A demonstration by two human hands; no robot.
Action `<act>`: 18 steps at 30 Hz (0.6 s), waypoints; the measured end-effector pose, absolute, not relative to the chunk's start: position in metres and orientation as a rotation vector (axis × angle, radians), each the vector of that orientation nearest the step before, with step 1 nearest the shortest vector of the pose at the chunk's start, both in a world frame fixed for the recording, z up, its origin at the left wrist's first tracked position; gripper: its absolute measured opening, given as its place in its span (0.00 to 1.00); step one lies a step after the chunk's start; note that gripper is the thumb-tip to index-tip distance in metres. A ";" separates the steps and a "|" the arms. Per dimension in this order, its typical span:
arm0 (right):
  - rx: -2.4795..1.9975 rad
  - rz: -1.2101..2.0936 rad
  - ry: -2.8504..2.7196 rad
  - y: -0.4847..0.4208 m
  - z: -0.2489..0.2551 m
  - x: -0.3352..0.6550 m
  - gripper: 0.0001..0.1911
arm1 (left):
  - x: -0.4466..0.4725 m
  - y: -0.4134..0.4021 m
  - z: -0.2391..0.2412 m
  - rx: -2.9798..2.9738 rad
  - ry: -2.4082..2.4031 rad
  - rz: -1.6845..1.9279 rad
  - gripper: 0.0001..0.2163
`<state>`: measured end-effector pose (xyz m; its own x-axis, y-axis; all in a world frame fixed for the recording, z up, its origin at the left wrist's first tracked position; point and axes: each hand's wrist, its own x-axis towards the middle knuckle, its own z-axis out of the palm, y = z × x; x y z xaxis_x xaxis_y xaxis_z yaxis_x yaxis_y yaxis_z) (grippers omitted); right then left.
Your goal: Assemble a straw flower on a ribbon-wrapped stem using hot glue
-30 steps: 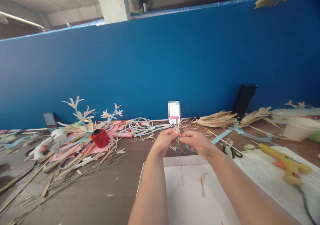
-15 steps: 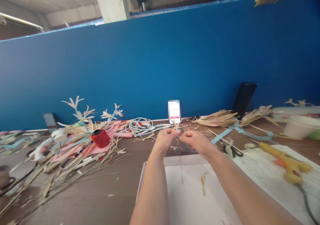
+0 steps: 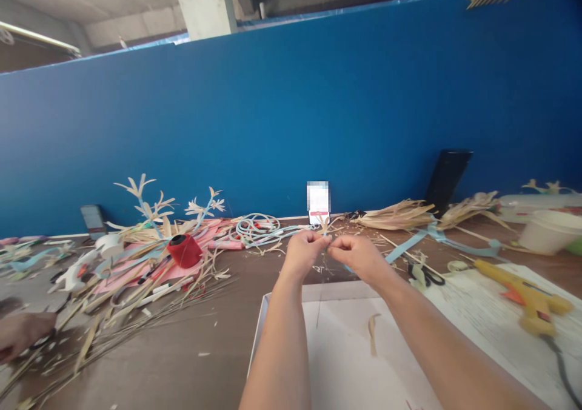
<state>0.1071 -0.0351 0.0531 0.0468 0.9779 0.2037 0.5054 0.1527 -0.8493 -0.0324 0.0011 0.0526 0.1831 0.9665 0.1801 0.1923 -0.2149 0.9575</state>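
My left hand (image 3: 302,253) is closed in a pinch around the base of a small straw-coloured flower (image 3: 323,222), whose petals stick up above the fingertips. Below the fingers hangs its thin stem (image 3: 317,313), over a white box lid or tray (image 3: 336,349). Close beside it, my right hand (image 3: 358,256) is closed too, thumb and forefinger pressed together near the flower's base. A bit of light blue strip (image 3: 349,268) shows under the right hand. Whatever lies between the right fingertips is too small to make out clearly.
To the left are a red thread spool (image 3: 184,251), finished husk flowers (image 3: 157,207) and thin sticks. A person's hand (image 3: 27,332) is at the left edge. On the right lie dried husks (image 3: 395,216), black-handled scissors (image 3: 426,275) and a yellow glue gun (image 3: 530,295). A phone (image 3: 318,201) stands behind.
The hanging stem has swung from leaning right to leaning slightly left. My hands stay close together. At the left edge, another person's hand has come further into view.
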 end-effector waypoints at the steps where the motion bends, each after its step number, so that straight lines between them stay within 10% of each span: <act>1: -1.465 0.693 -1.584 -0.036 0.055 0.106 0.11 | -0.032 0.001 0.053 1.584 1.137 1.125 0.13; 18: -1.391 0.774 -1.588 -0.040 0.061 0.103 0.10 | -0.035 0.000 0.056 1.555 1.133 1.118 0.15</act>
